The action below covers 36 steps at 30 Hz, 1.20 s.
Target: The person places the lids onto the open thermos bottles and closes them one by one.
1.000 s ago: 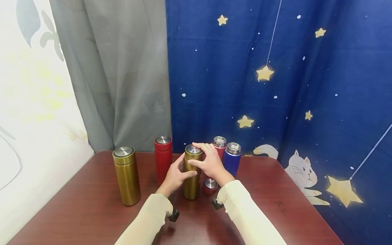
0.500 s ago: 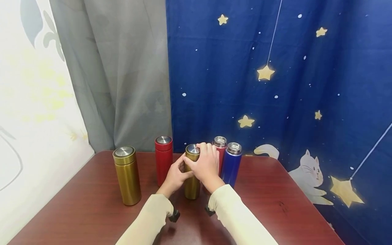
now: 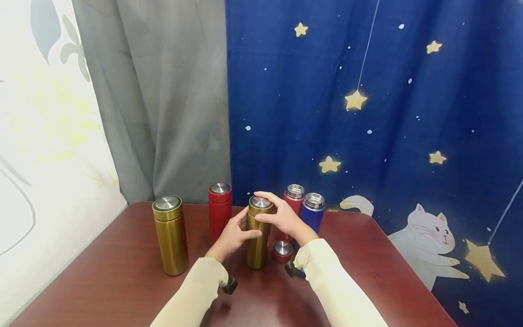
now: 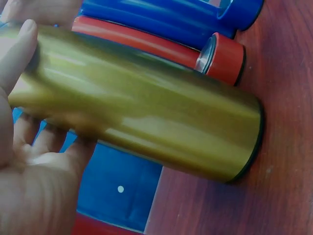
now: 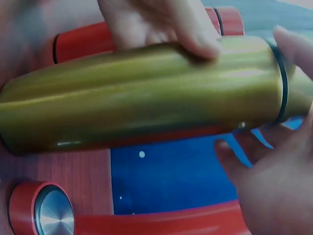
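A gold thermos [image 3: 256, 247] stands upright on the table, its lid [image 3: 260, 203] on top with a dark seam below it. My left hand [image 3: 234, 232] grips the upper body from the left, thumb across the front in the left wrist view. My right hand [image 3: 282, 218] holds the lid from the right, fingers over its top edge and thumb in front. In the right wrist view, a thumb and fingers lie on either side of the seam. Beside the base sits a loose red lid [image 3: 282, 251]. Behind my right hand stand a red thermos [image 3: 293, 200] and a blue thermos [image 3: 312, 215], both without lids.
Another gold thermos [image 3: 170, 240], lidded, stands at the left of the dark red table [image 3: 102, 268]. A lidded red thermos [image 3: 219, 211] is behind my left hand. A blue lid [image 4: 243, 14] lies near the red one. Grey and blue curtains hang behind the table.
Half a second ago my right hand was turned inward over the gold lid. It has swung back to the right, uncovering the red lid. My left hand keeps its grip.
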Each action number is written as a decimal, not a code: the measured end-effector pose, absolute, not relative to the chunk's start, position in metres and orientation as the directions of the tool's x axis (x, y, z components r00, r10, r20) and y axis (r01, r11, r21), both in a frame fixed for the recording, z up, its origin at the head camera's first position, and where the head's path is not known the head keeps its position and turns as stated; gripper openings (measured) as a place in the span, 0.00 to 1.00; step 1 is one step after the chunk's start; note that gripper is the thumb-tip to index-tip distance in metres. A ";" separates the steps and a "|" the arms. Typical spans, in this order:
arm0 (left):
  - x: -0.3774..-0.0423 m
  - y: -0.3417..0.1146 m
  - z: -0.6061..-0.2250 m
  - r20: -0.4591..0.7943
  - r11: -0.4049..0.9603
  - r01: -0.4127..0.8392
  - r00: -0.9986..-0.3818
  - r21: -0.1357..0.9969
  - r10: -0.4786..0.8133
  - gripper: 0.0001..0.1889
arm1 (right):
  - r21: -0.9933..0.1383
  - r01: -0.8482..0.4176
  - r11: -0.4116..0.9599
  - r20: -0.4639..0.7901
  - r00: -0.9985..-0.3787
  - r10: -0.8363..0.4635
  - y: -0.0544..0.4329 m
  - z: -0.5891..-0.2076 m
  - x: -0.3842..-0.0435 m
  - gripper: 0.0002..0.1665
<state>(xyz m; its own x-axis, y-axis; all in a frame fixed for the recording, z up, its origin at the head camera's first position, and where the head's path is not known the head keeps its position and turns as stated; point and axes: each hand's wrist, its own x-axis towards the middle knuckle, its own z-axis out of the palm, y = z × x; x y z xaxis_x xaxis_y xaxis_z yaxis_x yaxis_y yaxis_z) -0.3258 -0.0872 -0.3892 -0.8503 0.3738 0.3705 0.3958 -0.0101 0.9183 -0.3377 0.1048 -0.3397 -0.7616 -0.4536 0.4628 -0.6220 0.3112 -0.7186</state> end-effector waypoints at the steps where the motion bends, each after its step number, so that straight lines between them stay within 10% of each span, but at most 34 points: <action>1: -0.326 -0.088 -0.389 0.368 -0.009 0.395 -0.847 0.919 0.383 0.45 | -0.735 -0.616 0.284 0.455 -0.758 -0.467 0.106 -0.340 -0.339 0.37; 16: -0.319 -0.085 -0.386 0.404 0.020 0.436 -0.849 0.900 0.340 0.46 | -0.649 -0.624 0.435 0.596 -0.772 -0.219 0.091 -0.354 -0.332 0.36; 36: -0.335 -0.064 -0.419 0.611 0.170 0.620 -0.784 0.766 0.109 0.48 | -0.454 -0.581 0.675 0.769 -0.638 -0.032 0.071 -0.365 -0.327 0.33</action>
<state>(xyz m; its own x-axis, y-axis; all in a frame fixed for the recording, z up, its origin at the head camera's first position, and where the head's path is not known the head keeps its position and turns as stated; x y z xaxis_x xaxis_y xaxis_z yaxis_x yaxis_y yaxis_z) -0.3349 -0.0639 -0.4192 -0.7840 0.1089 0.6111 0.6204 0.1698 0.7657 -0.3271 0.0710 -0.3650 -0.6383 -0.0322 0.7691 -0.5812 0.6752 -0.4541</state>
